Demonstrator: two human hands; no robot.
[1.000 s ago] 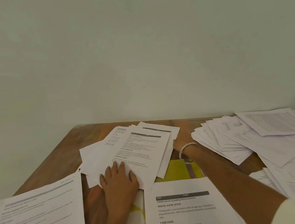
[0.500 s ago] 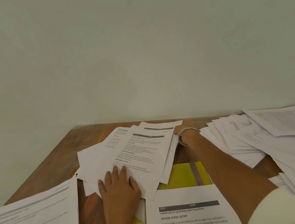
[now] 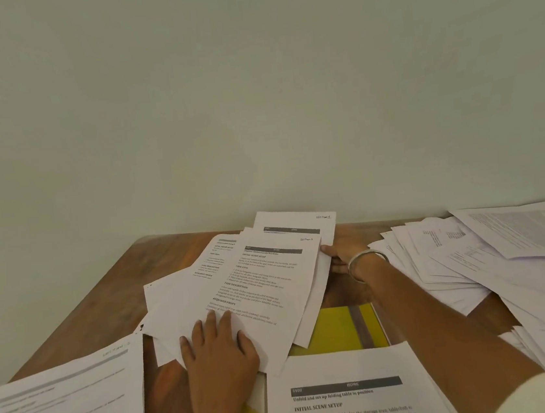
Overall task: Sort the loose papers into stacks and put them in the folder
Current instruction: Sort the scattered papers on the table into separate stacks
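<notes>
Left hand (image 3: 217,346) lies flat, fingers straight, pressing the near corner of the fanned printed sheets (image 3: 239,288). Right hand (image 3: 339,255) grips their far right edge, fingers apparently tucked beneath. The yellow folder (image 3: 338,329) lies partly covered on the wooden counter (image 3: 99,307), between paper piles.

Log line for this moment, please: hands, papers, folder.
left hand flat on middle papers | right hand holds their far right edge | yellow folder partly covered | nothing filed yet
</notes>
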